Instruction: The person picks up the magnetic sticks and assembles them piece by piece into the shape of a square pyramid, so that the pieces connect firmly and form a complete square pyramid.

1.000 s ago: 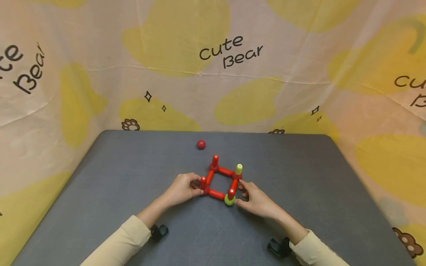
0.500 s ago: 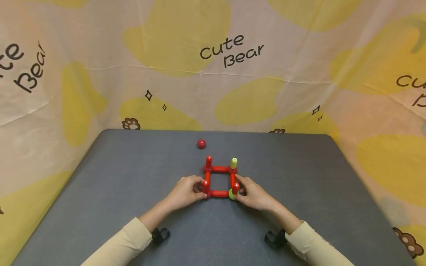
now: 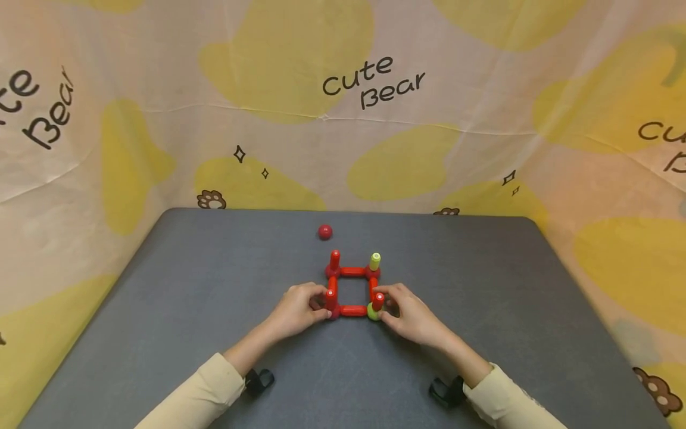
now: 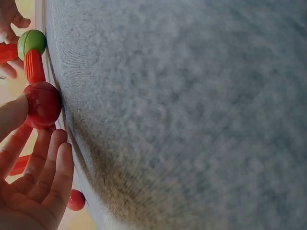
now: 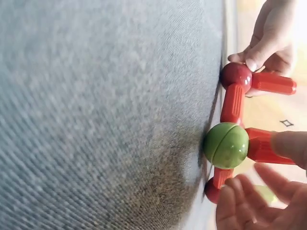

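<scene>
A square frame of red magnetic rods (image 3: 354, 310) and balls lies on the grey table, with an upright rod on each corner. Three of these uprights are red; the far right one is light green (image 3: 375, 262). At the near left corner my left hand (image 3: 297, 308) pinches the dark red ball (image 4: 43, 106), thumb on one side and fingers behind. My right hand (image 3: 415, 317) is at the near right corner, its thumb against the red upright rod (image 5: 261, 143) above the green ball (image 5: 226, 146). Its other fingers curve around the far side, partly hidden.
A loose red ball (image 3: 324, 232) lies behind the frame towards the table's back edge. Patterned cloth (image 3: 268, 71) hangs behind and beside the table (image 3: 214, 256). Dark straps (image 3: 259, 381) sit at both wrists.
The frame has turned from a slanted position to square with the table's front, mostly in the first half second. The right hand has come closer around the near right corner.
</scene>
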Demonstrator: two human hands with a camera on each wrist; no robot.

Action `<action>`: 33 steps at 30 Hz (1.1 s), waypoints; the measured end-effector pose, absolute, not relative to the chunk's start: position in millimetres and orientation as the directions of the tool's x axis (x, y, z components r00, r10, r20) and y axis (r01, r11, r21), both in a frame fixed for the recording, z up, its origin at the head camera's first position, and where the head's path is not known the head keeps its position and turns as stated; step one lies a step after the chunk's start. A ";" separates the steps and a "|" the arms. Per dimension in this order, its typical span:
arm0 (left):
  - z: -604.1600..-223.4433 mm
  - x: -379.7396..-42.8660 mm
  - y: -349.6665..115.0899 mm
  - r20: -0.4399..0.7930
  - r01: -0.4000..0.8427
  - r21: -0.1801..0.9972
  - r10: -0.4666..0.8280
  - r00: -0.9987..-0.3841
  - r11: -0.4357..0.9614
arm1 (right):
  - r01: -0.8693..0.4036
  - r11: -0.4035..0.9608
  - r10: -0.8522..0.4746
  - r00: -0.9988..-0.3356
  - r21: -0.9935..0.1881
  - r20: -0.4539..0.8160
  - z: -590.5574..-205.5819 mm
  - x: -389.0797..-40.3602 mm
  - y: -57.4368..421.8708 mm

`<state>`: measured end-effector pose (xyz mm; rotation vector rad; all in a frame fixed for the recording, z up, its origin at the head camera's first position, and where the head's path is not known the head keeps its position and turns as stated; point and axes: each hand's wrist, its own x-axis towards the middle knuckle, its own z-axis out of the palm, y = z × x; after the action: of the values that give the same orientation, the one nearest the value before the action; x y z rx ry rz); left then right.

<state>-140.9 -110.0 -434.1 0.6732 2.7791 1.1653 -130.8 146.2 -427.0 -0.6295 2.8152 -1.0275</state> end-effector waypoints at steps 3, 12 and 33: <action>-433.3 -140.2 -111.5 0.116 0.359 0.701 0.398 -0.910 0.616 | -0.368 0.666 -0.413 -0.906 -0.649 0.089 -424.1 -128.5 145.7; -422.6 -136.1 -108.8 0.160 0.340 0.770 0.352 -0.922 0.540 | -0.394 0.599 -0.452 -0.885 -0.697 0.111 -420.9 -128.0 146.0; -422.3 -148.9 -91.4 0.133 0.333 0.729 0.354 -0.926 0.598 | -0.370 0.624 -0.431 -0.898 -0.689 0.091 -424.6 -147.1 129.8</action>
<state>-148.9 -91.4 -422.3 0.5985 2.7852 1.2620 -147.1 129.8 -424.6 -0.6808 2.7555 -1.1403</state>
